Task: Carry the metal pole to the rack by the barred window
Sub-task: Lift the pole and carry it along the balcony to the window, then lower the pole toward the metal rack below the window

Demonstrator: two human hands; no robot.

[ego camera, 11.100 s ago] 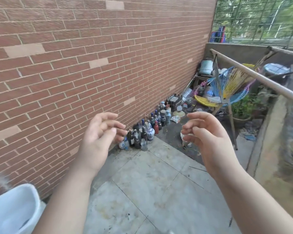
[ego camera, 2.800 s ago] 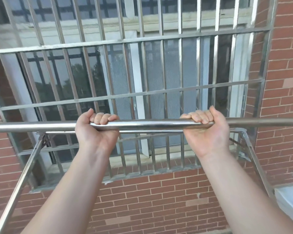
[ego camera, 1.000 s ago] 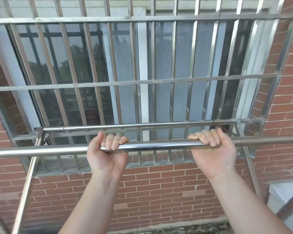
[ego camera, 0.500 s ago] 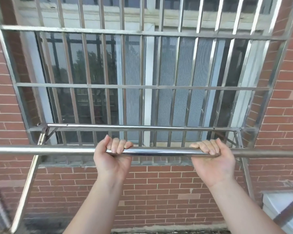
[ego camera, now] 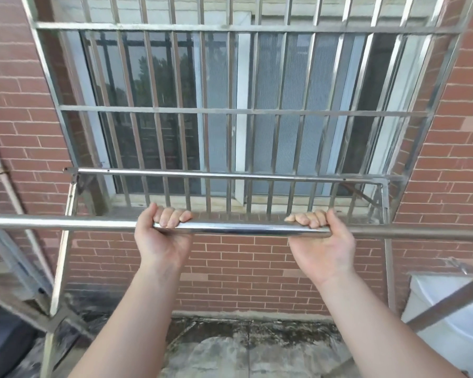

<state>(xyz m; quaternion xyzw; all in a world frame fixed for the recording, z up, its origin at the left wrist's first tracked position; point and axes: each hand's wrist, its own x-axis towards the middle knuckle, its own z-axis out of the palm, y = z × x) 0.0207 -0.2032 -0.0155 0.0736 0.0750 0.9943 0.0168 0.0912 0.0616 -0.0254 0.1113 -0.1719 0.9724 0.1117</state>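
A long shiny metal pole (ego camera: 238, 229) runs level across the whole view at chest height. My left hand (ego camera: 161, 238) grips it from below, left of centre. My right hand (ego camera: 321, 244) grips it the same way, right of centre. Behind the pole stands the steel rack (ego camera: 230, 175), its top rail level, with legs at left and right. The rack stands in front of the barred window (ego camera: 230, 110) in the brick wall. The pole sits lower than the rack's top rail and nearer to me.
A white basin (ego camera: 448, 309) sits at the lower right by the rack's right leg. A slanted metal bar (ego camera: 448, 306) crosses in front of it. A pipe (ego camera: 8, 186) runs down the wall at left. Dark clutter (ego camera: 6, 331) lies at the lower left. Stained floor tiles (ego camera: 243, 353) lie below.
The pole has dropped lower relative to the rack's top rail, and the view has tilted down, showing the floor. Both hands keep their grip.
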